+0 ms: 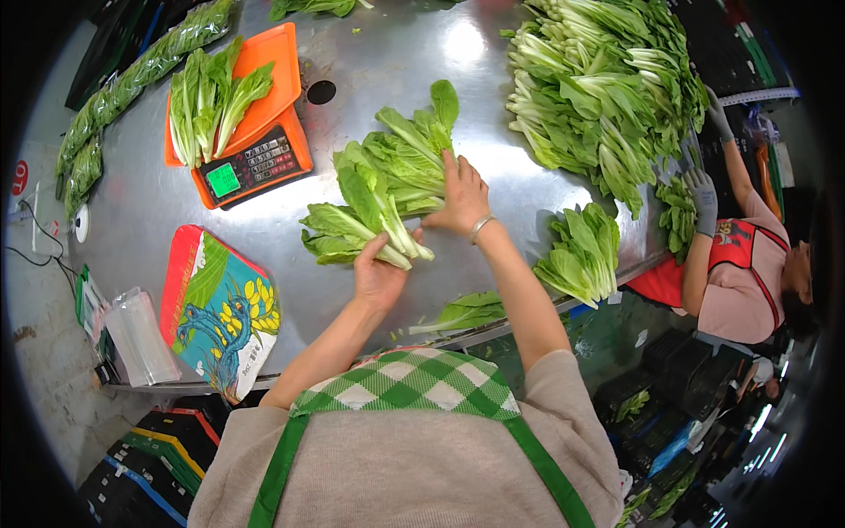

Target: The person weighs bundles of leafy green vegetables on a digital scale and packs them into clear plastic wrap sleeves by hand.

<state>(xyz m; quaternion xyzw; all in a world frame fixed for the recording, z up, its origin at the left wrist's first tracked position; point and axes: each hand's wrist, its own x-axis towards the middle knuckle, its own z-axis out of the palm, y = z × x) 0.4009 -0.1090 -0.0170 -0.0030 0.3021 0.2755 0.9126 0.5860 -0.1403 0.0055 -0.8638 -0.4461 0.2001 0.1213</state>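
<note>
My left hand [379, 274] holds the pale stem ends of some leafy greens [360, 224] above the steel table. My right hand [462, 198], wearing a bracelet at the wrist, rests its spread fingers on another cluster of greens [409, 158] just beyond; whether it grips them I cannot tell. An orange digital scale [300, 142] with a lit green display stands to the left, and a bunch of greens [201, 105] lies on its tray. At the upper right is a large heap of leafy greens [594, 99]. A smaller bunch [581, 251] lies near the table's right front edge.
A printed colourful sack [221, 310] and clear plastic bags [140, 336] lie on the left. Bagged greens [142, 72] line the far left edge. Loose leaves [465, 311] lie at the front edge. A co-worker's gloved hands [703, 198] are beside the heap. Crates [158, 449] stand below.
</note>
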